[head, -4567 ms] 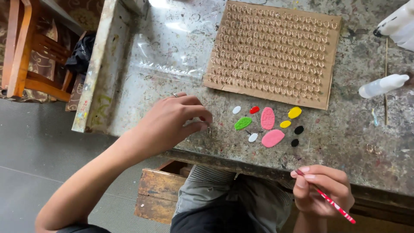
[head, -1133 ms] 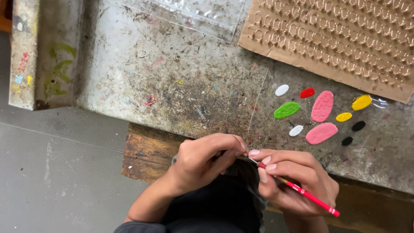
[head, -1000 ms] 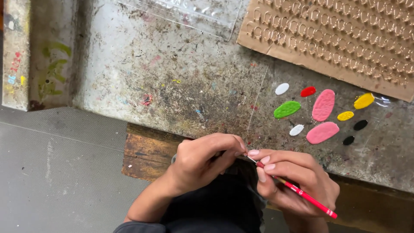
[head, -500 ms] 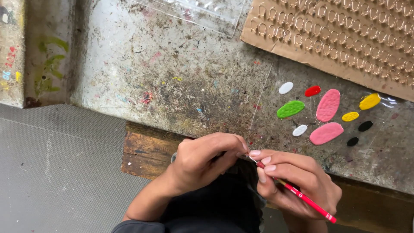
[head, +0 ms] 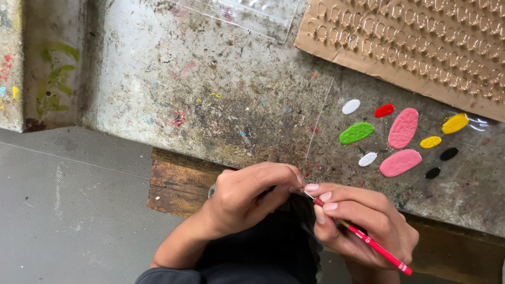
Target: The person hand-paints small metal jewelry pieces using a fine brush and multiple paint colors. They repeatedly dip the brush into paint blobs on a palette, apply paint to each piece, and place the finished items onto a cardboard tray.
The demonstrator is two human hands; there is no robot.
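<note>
Head view, looking down over the near edge of a stained, paint-flecked counter point(head: 210, 105). Both hands met low in the frame, just off that edge, above the person's dark-clothed lap.

The right hand point(head: 363, 223) held a thin red-handled paintbrush point(head: 368, 243). Its fingers point(head: 329, 206) were curled shut around the forward part of the handle, thumb and forefinger pinching near the metal ferrule. The handle ran down and right, past the heel of the hand, its end sticking out free. The bristle end pointed up and left toward the other hand.

The left hand point(head: 252, 194) was folded nearly closed, fingertips pressed together right at the brush tip. Whether it gripped the bristles or some small item there could not be told; the fingers hid the spot. The two hands were touching or all but touching at that point.

On the counter, well apart from the hands, lay a cluster of oval paint blobs: a green one point(head: 356, 133), two large pink ones point(head: 403, 128), two white, one red point(head: 384, 110), two yellow point(head: 454, 123) and two small black point(head: 448, 153).

Beyond them lay a brown cardboard sheet point(head: 336, 47) covered in rows of small arch-shaped pieces. A clear plastic bag point(head: 242, 13) lay at the top edge. A worn wooden block point(head: 176, 181) showed under the counter's lip, grey floor point(head: 63, 210) to the left.
</note>
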